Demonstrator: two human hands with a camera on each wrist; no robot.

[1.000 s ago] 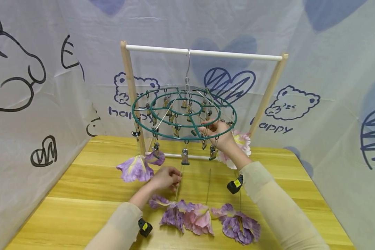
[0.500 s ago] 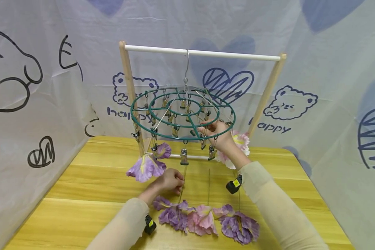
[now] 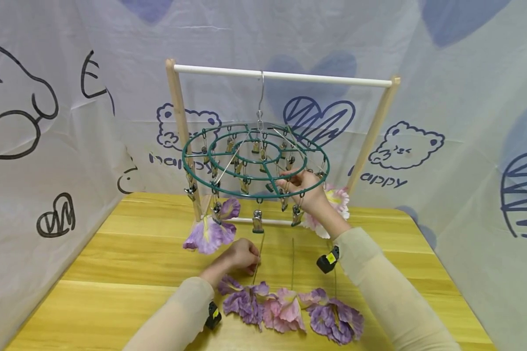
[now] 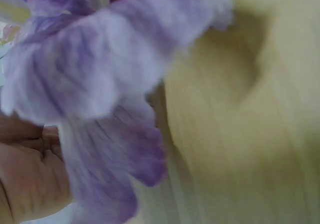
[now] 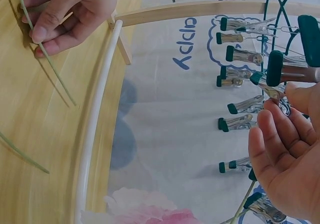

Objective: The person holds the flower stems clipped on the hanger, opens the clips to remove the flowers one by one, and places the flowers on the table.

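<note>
left hand [image 3: 241, 256]: low over the wooden table [image 3: 136, 253], thumb and fingers pinching the green stem [image 5: 57, 77] of the left purple flower [image 3: 246, 304]. its bloom rests on the table's near part, toward the wearer, beside the pink flower [image 3: 283, 312]; the right purple flower [image 3: 337, 319] lies next along the row.

right hand [image 3: 309, 190]: raised at the right front of the green ringed hanger [image 3: 270, 178], thumb and fingertips pinching a metal clip [image 5: 272, 92]. whether that clip's mouth is parted is hard to make out, as the fingers and a nearer clip crowd it.

hanger: hooked over the white bar [image 3: 325, 78] of a wooden-posted stand, many clips dangling. a hanging purple flower [image 3: 208, 234] droops at its left, its petals covering part of the left hand in the left wrist view; a pink-and-white flower [image 3: 316, 224] shows behind the right forearm.
</note>
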